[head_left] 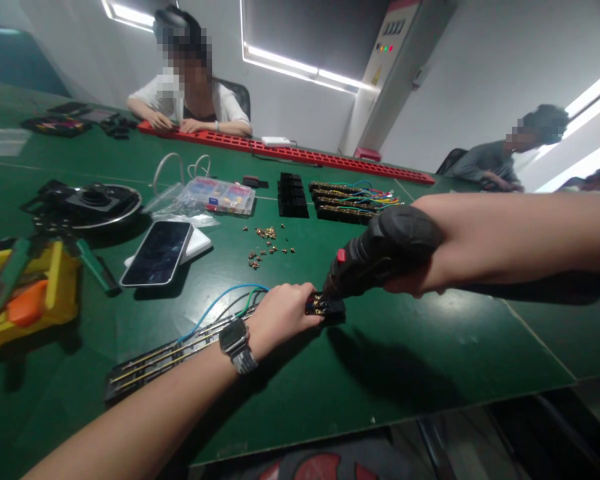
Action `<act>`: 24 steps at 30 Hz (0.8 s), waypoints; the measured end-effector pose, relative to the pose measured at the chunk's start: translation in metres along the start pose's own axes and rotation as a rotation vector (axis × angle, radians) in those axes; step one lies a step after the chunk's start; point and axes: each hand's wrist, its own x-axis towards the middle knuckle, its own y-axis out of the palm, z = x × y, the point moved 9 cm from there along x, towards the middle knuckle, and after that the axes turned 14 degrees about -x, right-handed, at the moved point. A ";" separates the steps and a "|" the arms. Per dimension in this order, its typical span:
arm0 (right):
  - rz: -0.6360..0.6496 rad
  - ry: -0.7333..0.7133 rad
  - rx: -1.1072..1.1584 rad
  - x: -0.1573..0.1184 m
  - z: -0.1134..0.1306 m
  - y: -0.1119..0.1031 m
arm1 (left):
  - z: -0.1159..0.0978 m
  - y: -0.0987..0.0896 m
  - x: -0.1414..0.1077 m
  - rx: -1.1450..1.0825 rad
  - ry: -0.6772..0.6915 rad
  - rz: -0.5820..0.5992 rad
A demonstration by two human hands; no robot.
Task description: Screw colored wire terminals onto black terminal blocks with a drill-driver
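My left hand, with a watch on its wrist, is closed around the right end of a long black strip with brass bars. The strip lies slantwise on the green table, and blue, green and dark wires rise from it. In my right hand is a black power screwdriver, tilted down to the left. Its nose meets the strip's end beside my left fingers, where brass-coloured parts show; the very tip is hidden. Small brass screws lie scattered just beyond.
Wired strips and black blocks stand farther back. Leftward are a phone, a clear parts box and a yellow bin with green-handled pliers. A long red rack crosses behind; people sit beyond it.
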 end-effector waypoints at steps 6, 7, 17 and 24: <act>0.193 -0.014 0.114 0.000 0.000 0.025 | -0.001 -0.001 -0.001 0.029 -0.006 -0.002; 0.199 -0.013 0.148 -0.001 -0.001 0.027 | -0.001 -0.001 -0.002 0.032 -0.007 -0.002; 0.186 0.258 0.150 -0.022 -0.043 0.035 | 0.000 0.000 -0.002 0.061 -0.037 -0.020; 0.124 0.247 0.161 -0.034 -0.054 0.037 | 0.002 0.001 -0.004 0.018 -0.038 -0.010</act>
